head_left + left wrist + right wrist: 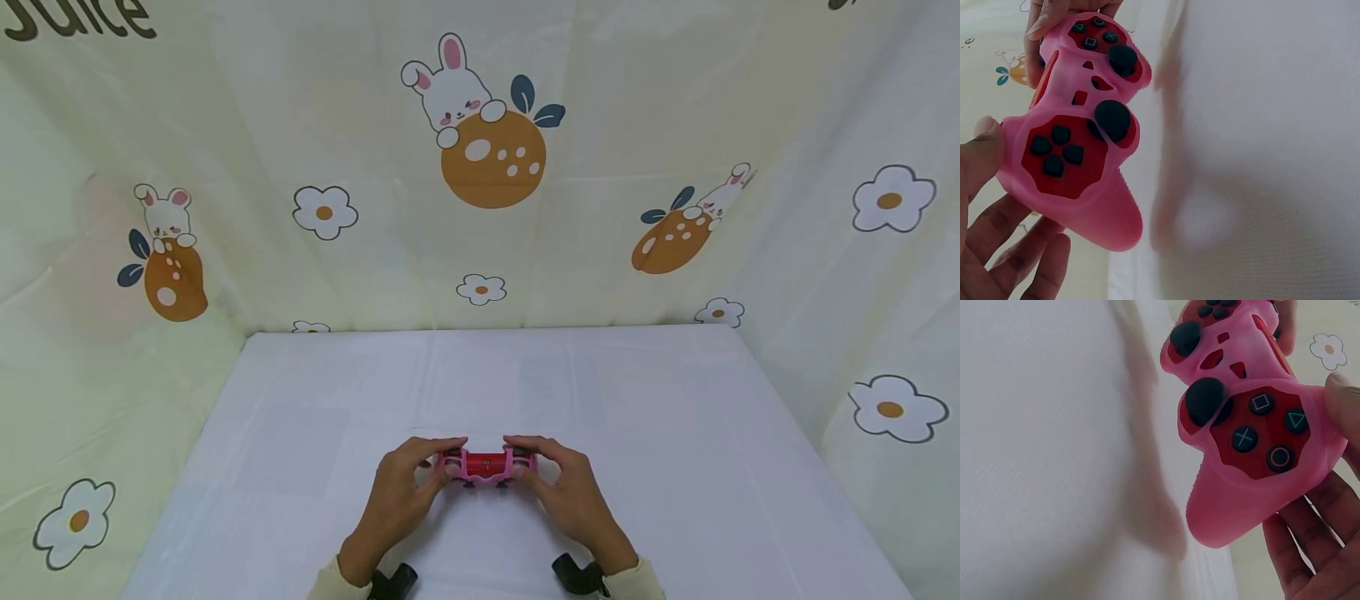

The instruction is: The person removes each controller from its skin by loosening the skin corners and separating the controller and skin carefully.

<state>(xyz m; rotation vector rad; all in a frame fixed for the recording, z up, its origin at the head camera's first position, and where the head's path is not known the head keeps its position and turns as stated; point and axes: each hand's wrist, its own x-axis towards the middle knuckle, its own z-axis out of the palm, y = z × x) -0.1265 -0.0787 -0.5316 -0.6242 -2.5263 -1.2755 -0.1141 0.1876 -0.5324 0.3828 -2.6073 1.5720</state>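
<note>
A red game controller [486, 465] in a pink silicone sleeve [1110, 215] is held up between both hands, its shadow falling on the white cloth below. My left hand [405, 483] pinches the end with the direction buttons [1057, 150], thumb on the near edge and fingers behind. At the other end, my right hand [566, 483] grips beside the shape-marked buttons [1263, 431] in the same way. Two black thumbsticks [1205, 402] face the tabletop side. In the head view the controller's top edge with its red middle points upward.
A white cloth covers the table [487, 383]. Behind and at the sides hangs a cream curtain [360, 100] printed with rabbits, oranges and flowers. Black wrist camera mounts [577, 575] sit near both sleeves [636, 581].
</note>
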